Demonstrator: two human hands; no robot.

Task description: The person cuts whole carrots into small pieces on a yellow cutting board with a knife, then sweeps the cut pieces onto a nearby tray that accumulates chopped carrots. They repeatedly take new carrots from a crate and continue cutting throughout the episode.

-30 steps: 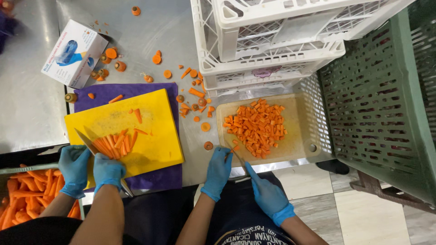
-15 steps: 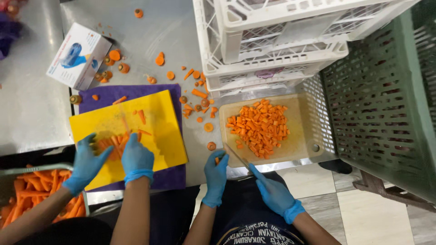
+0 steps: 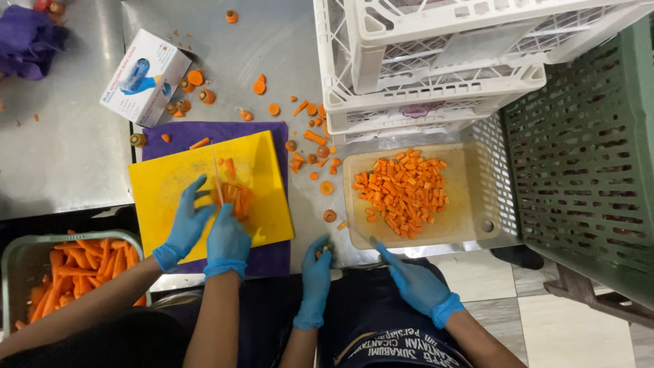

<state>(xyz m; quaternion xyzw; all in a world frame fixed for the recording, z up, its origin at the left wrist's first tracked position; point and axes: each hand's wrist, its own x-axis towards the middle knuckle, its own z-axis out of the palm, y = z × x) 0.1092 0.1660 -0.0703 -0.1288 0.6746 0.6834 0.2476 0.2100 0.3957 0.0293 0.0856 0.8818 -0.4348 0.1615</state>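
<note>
White-and-blue glove box lies upper left; left hand pinches a carrot piece, right hand clasps a knife.

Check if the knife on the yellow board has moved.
Yes. The knife has shifted right, from the yellow board's lower left edge toward its middle.

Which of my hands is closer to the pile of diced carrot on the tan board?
Right. Your right hand is just below the tan cutting board, under the diced orange carrot pile; your left hand sits beyond the board's left corner, farther off.
</note>
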